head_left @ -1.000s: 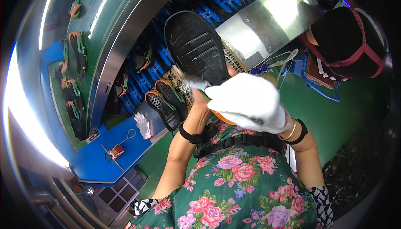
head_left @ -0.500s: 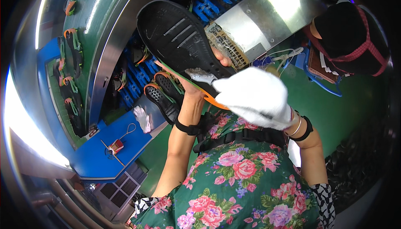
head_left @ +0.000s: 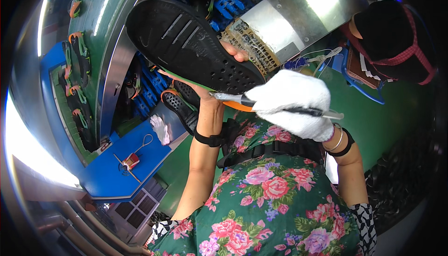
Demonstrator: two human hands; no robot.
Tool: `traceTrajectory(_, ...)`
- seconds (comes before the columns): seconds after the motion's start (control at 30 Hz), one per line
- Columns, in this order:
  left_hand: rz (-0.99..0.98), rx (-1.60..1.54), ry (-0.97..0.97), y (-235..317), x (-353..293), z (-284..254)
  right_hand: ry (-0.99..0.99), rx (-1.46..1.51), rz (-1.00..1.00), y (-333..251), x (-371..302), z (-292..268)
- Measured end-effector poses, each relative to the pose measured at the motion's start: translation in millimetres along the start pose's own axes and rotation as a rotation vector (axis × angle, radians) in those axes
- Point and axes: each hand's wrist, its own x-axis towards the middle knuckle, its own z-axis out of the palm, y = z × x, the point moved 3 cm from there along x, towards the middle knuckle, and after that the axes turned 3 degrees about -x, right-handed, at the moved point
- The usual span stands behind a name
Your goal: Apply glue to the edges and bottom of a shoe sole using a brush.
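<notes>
Green floor lies below the left hand, which grips a shoe. Right hand holds a brush; brushing seems unfinished.

The black shoe hides most of the left hand, leaving fingertips past one edge of the sole and the base of the hand at the other; its upper faces away. The gloved right hand covers the middle of a thin tool. Whether the dark rod under the palm belongs to that tool cannot be told. The left forearm blocks part of another pair of shoes. Near the right edge of the blue table, a red-and-white object is too small to identify. The dark heap at lower right is indistinct.
</notes>
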Motion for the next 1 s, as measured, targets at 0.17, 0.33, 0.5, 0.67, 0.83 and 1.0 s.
traceTrajectory(0.17,0.013,0.003,-0.042,4,3,-9,0.021,-0.061,-0.071,0,-1,-2)
traceTrajectory(0.33,0.016,0.004,-0.076,2,6,-8,0.027,-0.037,-0.079,7,-3,-3)
traceTrajectory(0.5,0.007,-0.06,-0.108,2,7,-8,0.002,-0.03,-0.115,6,-4,-3)
traceTrajectory(0.67,0.001,0.02,-0.137,5,11,-13,0.013,0.024,0.002,13,-6,-8)
traceTrajectory(0.83,0.001,-0.028,-0.178,4,15,-11,0.028,0.087,0.047,16,-8,-7)
traceTrajectory(1.0,-0.01,0.004,-0.238,6,18,-9,0.035,0.087,0.046,18,-9,-6)
